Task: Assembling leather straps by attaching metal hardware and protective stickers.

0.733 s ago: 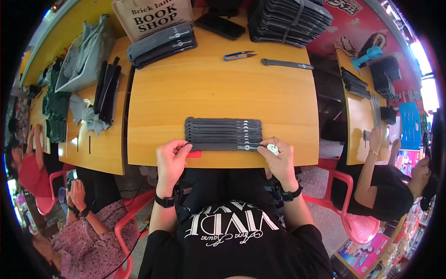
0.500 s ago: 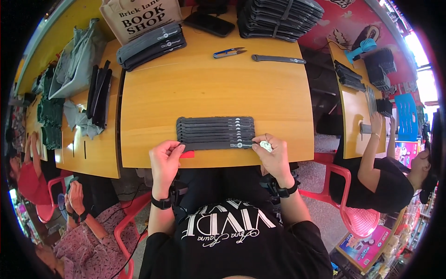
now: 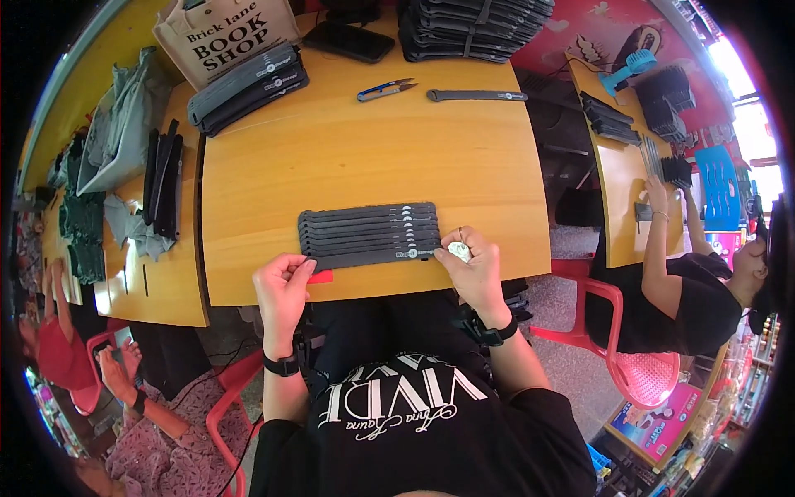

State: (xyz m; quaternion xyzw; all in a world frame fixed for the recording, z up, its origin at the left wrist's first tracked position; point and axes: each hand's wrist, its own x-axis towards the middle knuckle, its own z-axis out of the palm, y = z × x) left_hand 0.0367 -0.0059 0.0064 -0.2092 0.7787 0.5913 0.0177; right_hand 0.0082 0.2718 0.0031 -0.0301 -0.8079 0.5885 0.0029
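Dark grey fabric straps lie overlapped in a neat row near the table's front edge, each with a white printed mark toward its right end. The nearest strap is pinched at both ends. My left hand closes thumb and forefinger on its left end. At its right end my right hand does the same, with a small round white item tucked among its fingers; its kind I cannot make out. A flat red piece shows on the table beside my left fingers.
Farther back on the wooden table lie thread snips, a single strap, a phone-like black slab, strap bundles, a tied stack and a cloth bag. Co-workers sit at tables on both sides.
The whole view has shifted slightly. My hands keep their pinch on the nearest strap, with little movement against the row. At the left, a co-worker's hands have moved apart.
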